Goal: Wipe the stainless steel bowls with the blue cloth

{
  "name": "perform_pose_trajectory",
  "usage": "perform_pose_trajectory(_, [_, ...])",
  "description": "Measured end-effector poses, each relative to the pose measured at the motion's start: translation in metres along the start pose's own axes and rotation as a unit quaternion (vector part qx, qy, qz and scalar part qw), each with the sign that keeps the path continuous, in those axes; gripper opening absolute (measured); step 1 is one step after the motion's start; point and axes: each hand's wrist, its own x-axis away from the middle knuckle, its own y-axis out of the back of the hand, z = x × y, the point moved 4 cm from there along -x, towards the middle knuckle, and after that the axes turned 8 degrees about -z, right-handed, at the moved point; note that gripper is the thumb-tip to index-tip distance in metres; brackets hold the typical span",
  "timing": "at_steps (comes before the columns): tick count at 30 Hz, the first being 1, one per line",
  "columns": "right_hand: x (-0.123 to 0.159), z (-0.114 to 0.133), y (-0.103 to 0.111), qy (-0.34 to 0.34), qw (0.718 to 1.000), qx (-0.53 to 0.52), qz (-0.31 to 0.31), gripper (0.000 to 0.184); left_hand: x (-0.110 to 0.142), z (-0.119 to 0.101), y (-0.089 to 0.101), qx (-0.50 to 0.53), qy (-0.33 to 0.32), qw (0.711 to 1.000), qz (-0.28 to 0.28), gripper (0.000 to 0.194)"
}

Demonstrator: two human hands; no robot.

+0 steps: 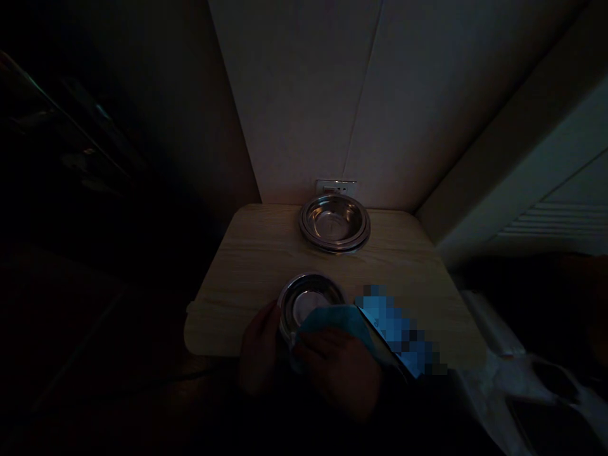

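Observation:
A small steel bowl (304, 297) is held tilted over the near edge of a light wooden table (256, 253). My left hand (259, 348) grips the bowl's left rim, fingers curled round it. My right hand (339, 367) presses a blue-green cloth (332, 316) into the bowl, fingers closed on the cloth. The scene is very dark, so finger detail is faint.
A stack of steel bowls (335, 223) stands at the back of the table by a wall socket (336, 187). A pixelated blue patch (399, 329) lies at the right. White padded wall panels (332, 95) rise behind. Pale objects (513, 380) sit low right.

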Motion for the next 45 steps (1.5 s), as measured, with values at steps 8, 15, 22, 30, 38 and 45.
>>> perform_pose_trajectory(8, [-0.018, 0.011, -0.021, -0.054, 0.997, 0.039, -0.027, 0.017, 0.002, 0.001, 0.014, -0.049, 0.015, 0.998, -0.041, 0.036])
perform_pose_trajectory(15, [0.000, 0.001, -0.001, 0.020, 1.000, 0.008, 0.001, 0.016, -0.005, 0.000, 0.004, -0.015, 0.012, 1.000, 0.021, 0.043])
perform_pose_trajectory(22, [-0.016, 0.016, -0.028, -0.006, 0.994, 0.055, -0.091, 0.020, -0.004, -0.002, 0.014, -0.048, 0.016, 0.999, -0.015, 0.039])
perform_pose_trajectory(30, [-0.006, 0.002, 0.008, -0.067, 0.991, -0.037, 0.108, 0.024, -0.003, 0.003, 0.009, -0.024, 0.014, 0.999, 0.033, 0.041])
perform_pose_trajectory(38, [-0.040, -0.008, -0.011, -0.144, 0.983, 0.017, 0.115, 0.031, 0.005, -0.007, 0.008, -0.050, 0.005, 0.999, 0.015, 0.045])
perform_pose_trajectory(45, [-0.044, -0.022, -0.013, -0.204, 0.971, 0.075, 0.100, 0.033, 0.008, -0.014, 0.003, -0.073, -0.019, 0.997, 0.012, 0.046])
